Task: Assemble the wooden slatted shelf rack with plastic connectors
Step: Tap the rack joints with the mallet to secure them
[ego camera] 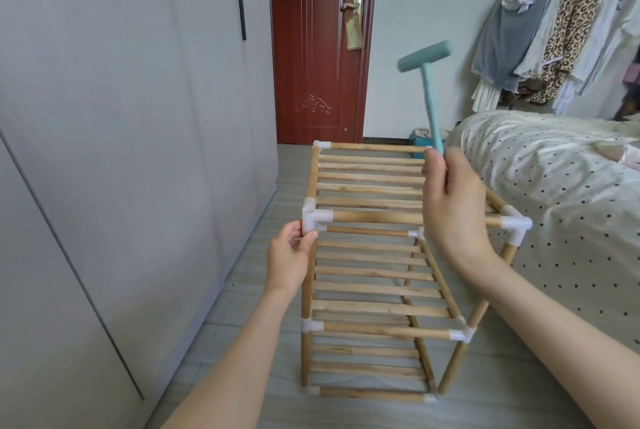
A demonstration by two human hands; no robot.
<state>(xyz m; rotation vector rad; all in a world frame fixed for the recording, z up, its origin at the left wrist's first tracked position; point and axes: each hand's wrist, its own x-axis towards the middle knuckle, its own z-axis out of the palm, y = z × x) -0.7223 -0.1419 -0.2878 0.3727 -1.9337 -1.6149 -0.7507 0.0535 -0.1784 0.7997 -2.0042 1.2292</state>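
Observation:
The wooden slatted rack (370, 290) stands on the floor in front of me with three slatted tiers joined by white plastic connectors. My left hand (289, 260) pinches the post just under the near-left top connector (313, 219). My right hand (452, 207) grips the handle of a teal plastic mallet (427, 82), raised upright above the top tier with its head high in the air. The near-right top connector (516, 226) sits to the right of my right wrist. The far-right top corner is hidden behind my right hand.
A grey wardrobe (121, 151) runs along the left. A bed with a dotted cover (561, 193) lies close on the right. A red-brown door (318, 48) stands behind the rack, and clothes (561, 30) hang at the upper right. Grey floor (242, 307) surrounds the rack.

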